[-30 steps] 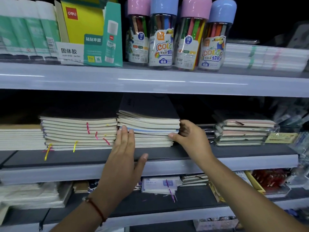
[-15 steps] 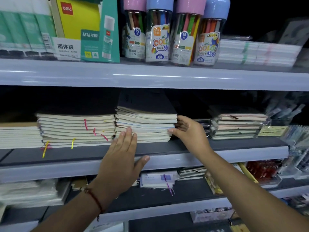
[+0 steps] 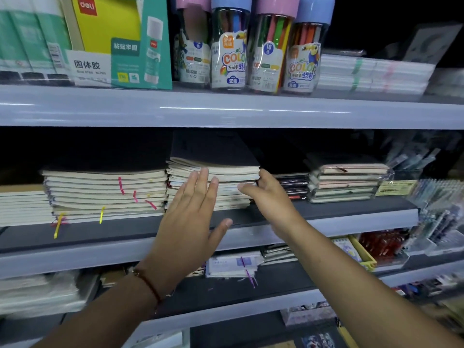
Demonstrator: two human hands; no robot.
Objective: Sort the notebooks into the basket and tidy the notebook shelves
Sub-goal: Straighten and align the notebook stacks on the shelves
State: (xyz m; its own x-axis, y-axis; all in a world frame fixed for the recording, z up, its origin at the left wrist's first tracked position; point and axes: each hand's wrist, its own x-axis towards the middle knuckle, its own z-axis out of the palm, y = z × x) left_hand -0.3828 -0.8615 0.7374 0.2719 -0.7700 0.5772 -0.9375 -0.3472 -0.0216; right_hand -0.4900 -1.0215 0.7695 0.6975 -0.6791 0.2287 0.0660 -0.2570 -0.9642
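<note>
Both hands are on the middle notebook stack (image 3: 226, 172) on the grey shelf (image 3: 326, 212). Left hand (image 3: 190, 217) is flat against its front edge, fingers straight. Right hand (image 3: 271, 197) cups the stack's right corner, fingers curled around it. Another notebook pile (image 3: 105, 189) sits touching on the left.

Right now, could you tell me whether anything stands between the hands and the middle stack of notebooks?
Nothing visible does: the left hand lies flat against the middle notebook stack's front edge, and the right hand is at its right end.
</note>
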